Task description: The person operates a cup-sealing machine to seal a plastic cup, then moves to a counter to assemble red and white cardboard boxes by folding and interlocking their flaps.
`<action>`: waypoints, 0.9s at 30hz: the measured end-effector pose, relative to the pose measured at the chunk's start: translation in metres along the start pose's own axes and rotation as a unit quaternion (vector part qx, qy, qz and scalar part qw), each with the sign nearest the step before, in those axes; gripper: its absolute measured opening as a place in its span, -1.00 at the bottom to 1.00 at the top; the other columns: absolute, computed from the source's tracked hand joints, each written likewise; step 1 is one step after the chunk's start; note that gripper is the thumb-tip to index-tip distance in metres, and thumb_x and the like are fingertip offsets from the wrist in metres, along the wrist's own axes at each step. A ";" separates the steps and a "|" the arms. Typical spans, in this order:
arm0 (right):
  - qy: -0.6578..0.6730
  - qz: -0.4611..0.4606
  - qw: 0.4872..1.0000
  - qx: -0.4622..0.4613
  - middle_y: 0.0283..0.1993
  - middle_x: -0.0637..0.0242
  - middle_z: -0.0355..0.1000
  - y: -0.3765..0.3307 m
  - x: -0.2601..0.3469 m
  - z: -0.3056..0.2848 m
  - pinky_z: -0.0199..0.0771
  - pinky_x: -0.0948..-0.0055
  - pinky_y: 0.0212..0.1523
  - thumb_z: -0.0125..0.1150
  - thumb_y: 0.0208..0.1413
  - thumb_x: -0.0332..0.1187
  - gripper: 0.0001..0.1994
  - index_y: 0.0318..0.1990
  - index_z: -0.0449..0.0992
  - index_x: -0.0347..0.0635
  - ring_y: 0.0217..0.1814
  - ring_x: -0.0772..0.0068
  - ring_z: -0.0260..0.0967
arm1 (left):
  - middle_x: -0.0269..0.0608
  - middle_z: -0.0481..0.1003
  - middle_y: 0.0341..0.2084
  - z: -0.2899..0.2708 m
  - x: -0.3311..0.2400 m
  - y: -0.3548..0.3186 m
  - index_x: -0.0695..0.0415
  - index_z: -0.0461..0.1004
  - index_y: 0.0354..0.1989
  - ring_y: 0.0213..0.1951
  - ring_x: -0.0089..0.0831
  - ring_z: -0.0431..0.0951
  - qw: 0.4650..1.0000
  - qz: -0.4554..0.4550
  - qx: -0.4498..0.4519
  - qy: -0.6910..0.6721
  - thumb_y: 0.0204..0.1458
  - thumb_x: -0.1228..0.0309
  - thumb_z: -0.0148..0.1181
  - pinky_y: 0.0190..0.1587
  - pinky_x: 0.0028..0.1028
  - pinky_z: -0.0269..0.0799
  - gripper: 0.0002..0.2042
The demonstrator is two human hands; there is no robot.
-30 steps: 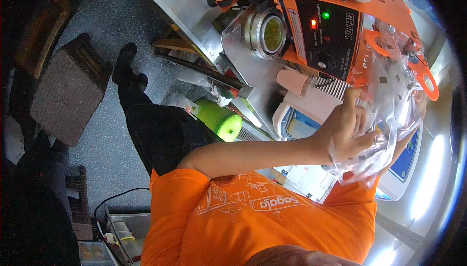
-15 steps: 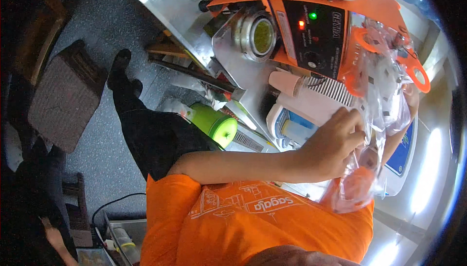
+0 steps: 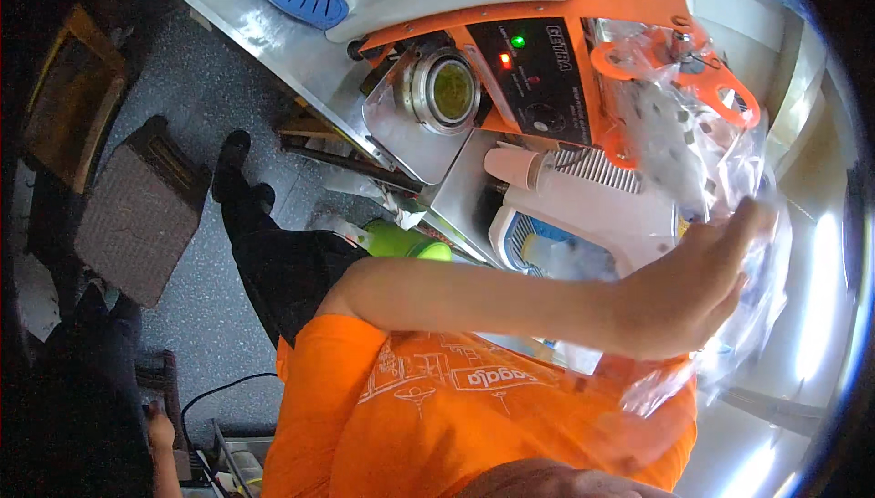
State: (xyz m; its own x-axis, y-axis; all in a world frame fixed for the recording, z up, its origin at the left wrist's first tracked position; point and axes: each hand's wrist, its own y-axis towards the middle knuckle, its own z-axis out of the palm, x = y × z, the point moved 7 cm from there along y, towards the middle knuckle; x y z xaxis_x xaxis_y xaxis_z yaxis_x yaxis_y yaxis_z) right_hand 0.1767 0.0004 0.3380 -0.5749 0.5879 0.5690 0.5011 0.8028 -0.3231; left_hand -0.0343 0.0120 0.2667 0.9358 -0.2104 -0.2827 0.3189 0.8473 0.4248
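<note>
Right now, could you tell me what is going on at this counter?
A person in an orange shirt has one hand on a clear plastic bag, holding it up beside an orange machine on the steel counter. Which hand it is cannot be told; the other is out of view. A lime-green bottle sits lower down.

Right hand behind clear plastic bag (image 3: 720, 161)

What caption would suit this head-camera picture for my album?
A hand grips a clear plastic bag beside an orange sealing machine on a steel counter.
</note>
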 end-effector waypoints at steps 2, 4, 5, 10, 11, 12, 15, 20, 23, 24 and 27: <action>-0.001 -0.017 1.000 0.000 0.06 0.11 0.53 -0.004 0.002 -0.010 0.56 0.26 0.06 0.50 -0.14 -0.20 -0.28 0.20 0.41 -0.35 0.02 0.24 0.54 | 0.33 0.42 -0.07 0.035 0.016 0.048 0.35 0.12 0.17 0.07 0.19 0.47 0.997 0.016 0.071 -0.029 0.09 0.64 0.09 0.19 -0.10 0.37 -0.54; 0.003 -0.006 0.999 -0.034 0.06 0.11 0.53 -0.041 -0.009 -0.024 0.56 0.26 0.07 0.50 -0.14 -0.21 -0.29 0.19 0.41 -0.36 0.02 0.24 0.53 | 0.37 0.40 -0.02 0.066 0.020 0.061 0.45 0.15 0.18 0.11 0.20 0.43 0.991 0.073 0.111 0.008 0.08 0.62 0.06 0.24 -0.08 0.32 -0.53; 0.007 -0.020 0.999 -0.030 0.06 0.11 0.53 -0.035 -0.012 -0.023 0.55 0.26 0.07 0.50 -0.13 -0.22 -0.29 0.19 0.42 -0.36 0.03 0.24 0.53 | 0.40 0.39 -0.01 0.064 0.010 0.067 0.50 0.17 0.17 0.11 0.21 0.42 0.980 0.143 0.091 0.101 0.08 0.61 0.04 0.26 -0.07 0.30 -0.54; 0.010 -0.114 0.993 -0.014 0.06 0.11 0.53 0.001 -0.011 -0.020 0.55 0.27 0.08 0.49 -0.12 -0.24 -0.31 0.19 0.42 -0.36 0.03 0.24 0.53 | 0.38 0.48 -0.10 0.067 0.012 0.122 0.57 0.29 0.10 -0.03 0.18 0.55 0.915 0.113 0.162 0.352 -0.16 0.49 0.29 0.05 -0.16 0.51 -0.39; 0.009 -0.131 0.991 -0.013 0.06 0.11 0.54 0.006 -0.009 -0.021 0.54 0.27 0.08 0.48 -0.12 -0.24 -0.32 0.19 0.42 -0.36 0.04 0.24 0.53 | 0.40 0.50 -0.11 0.074 0.012 0.136 0.56 0.39 0.00 -0.04 0.17 0.58 0.878 0.155 0.192 0.411 -0.16 0.45 0.29 0.04 -0.16 0.52 -0.47; 0.010 -0.149 0.989 -0.014 0.06 0.11 0.54 0.012 -0.008 -0.021 0.54 0.27 0.09 0.48 -0.12 -0.25 -0.32 0.18 0.42 -0.36 0.04 0.24 0.53 | 0.42 0.52 -0.13 0.081 0.015 0.152 0.54 0.48 -0.10 -0.06 0.15 0.60 0.834 0.198 0.224 0.464 -0.15 0.40 0.29 0.04 -0.17 0.53 -0.53; 0.017 -0.218 0.976 -0.011 0.06 0.11 0.54 0.040 -0.006 -0.022 0.54 0.28 0.10 0.47 -0.12 -0.26 -0.33 0.18 0.43 -0.36 0.04 0.24 0.53 | 0.31 0.61 -0.25 0.074 0.037 0.203 0.44 0.62 -0.26 -0.15 0.04 0.66 0.745 -0.017 0.362 0.559 -0.13 0.22 0.29 -0.04 -0.16 0.56 -0.57; 0.028 -0.305 0.952 -0.015 0.06 0.11 0.54 0.080 -0.002 -0.032 0.53 0.29 0.11 0.46 -0.11 -0.28 -0.35 0.17 0.43 -0.36 0.05 0.25 0.53 | 0.14 0.64 -0.24 0.022 0.102 0.253 0.39 0.64 -0.21 -0.18 -0.09 0.65 0.645 -0.178 0.406 0.622 -0.02 0.16 0.28 -0.09 -0.21 0.52 -0.56; 0.019 -0.335 0.942 -0.032 0.06 0.11 0.54 0.083 0.010 -0.036 0.52 0.29 0.12 0.46 -0.10 -0.30 -0.37 0.17 0.44 -0.36 0.06 0.25 0.53 | 0.04 0.63 -0.21 0.013 0.111 0.239 0.37 0.63 -0.14 -0.22 -0.26 0.60 0.518 -0.171 0.470 0.694 0.08 0.13 0.22 -0.17 -0.27 0.49 -0.55; 0.012 -0.333 0.941 -0.058 0.07 0.11 0.54 0.072 0.014 -0.042 0.49 0.31 0.14 0.42 -0.07 -0.33 -0.41 0.16 0.45 -0.37 0.08 0.27 0.51 | 0.02 0.62 -0.19 0.008 0.114 0.238 0.37 0.62 -0.10 -0.22 -0.27 0.59 0.511 -0.230 0.461 0.688 0.11 0.12 0.20 -0.17 -0.27 0.48 -0.54; 0.024 -0.297 0.951 -0.086 0.09 0.26 0.53 0.047 0.014 -0.053 0.41 0.44 0.19 0.34 0.15 -0.37 -0.55 0.19 0.49 -0.28 0.11 0.41 0.45 | 0.01 0.60 -0.11 -0.009 0.121 0.222 0.38 0.57 0.03 -0.18 -0.23 0.58 0.471 -0.393 0.449 0.650 0.18 0.10 0.09 -0.16 -0.21 0.48 -0.48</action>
State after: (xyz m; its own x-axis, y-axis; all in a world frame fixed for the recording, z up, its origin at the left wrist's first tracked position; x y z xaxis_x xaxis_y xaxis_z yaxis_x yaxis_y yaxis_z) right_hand 0.2266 0.0406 0.3708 -0.7610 0.0274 0.6482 0.1983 0.9611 0.1922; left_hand 0.1482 0.1793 0.3188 -0.2190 0.6837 -0.6961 0.9714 0.0855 -0.2216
